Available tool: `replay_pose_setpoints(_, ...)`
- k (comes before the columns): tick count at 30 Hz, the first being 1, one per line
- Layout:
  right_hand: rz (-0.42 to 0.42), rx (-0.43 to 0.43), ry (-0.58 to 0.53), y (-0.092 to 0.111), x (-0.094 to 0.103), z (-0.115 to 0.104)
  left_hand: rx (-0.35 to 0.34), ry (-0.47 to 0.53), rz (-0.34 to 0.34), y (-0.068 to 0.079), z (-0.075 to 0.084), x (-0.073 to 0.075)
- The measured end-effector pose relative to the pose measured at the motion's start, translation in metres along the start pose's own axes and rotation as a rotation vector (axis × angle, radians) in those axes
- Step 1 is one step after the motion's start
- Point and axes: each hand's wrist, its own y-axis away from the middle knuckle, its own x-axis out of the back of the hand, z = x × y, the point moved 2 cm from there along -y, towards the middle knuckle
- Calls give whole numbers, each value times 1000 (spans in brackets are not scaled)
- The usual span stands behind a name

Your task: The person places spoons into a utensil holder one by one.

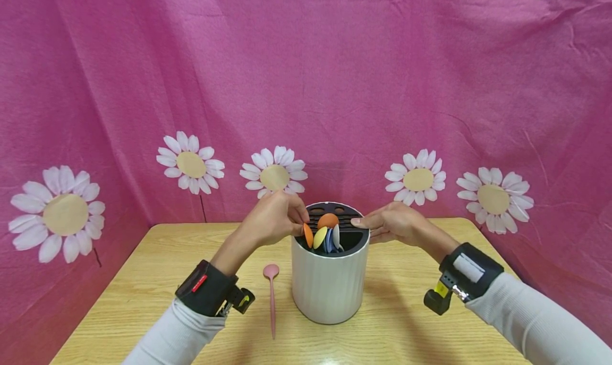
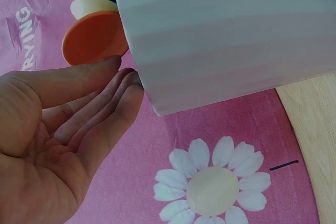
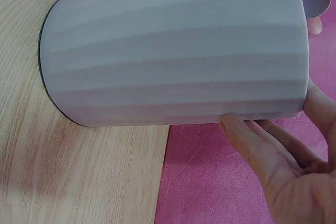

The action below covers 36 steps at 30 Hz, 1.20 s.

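A white ribbed utensil holder [image 1: 330, 285] with a black slotted insert [image 1: 351, 242] stands upright on the table. Bowls of several spoons stick up from it: an orange spoon [image 1: 308, 235], a yellow spoon [image 1: 320, 237], blue ones [image 1: 328, 239], a pale grey spoon [image 1: 337, 237] and a brownish-orange one [image 1: 328, 221]. At the left rim my left hand [image 1: 279, 219] pinches the orange spoon low on its bowl, its fingertips close to the holder's edge. My right hand [image 1: 394, 222] grips the holder's right side, thumb over the top and fingers along the outer wall [image 3: 252, 98].
On the table, left of the holder, lies a pink spoon [image 1: 271, 296] with its bowl pointing away. The wooden table [image 1: 406, 322] ends at a pink cloth backdrop [image 1: 306, 88] printed with daisies. Each wrist wears a black strap [image 1: 207, 290] with a small camera.
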Motion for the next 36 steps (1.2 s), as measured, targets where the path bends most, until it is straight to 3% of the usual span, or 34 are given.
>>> replay_pose_setpoints(19,-17,3,-28,2,-2,1,22,33,12,2,-4,-2)
replay_pose_setpoints(22,-20,4,-32,2,-2,2,42,44,45,4,-6,-2)
replay_pose_setpoints(29,-8,-8,-27,0,-2,1,135,21,225,5,-20,2)
replay_pose_setpoints(36,-6,-7,-7,1,-1,-1,227,-98,237,8,-45,-10)
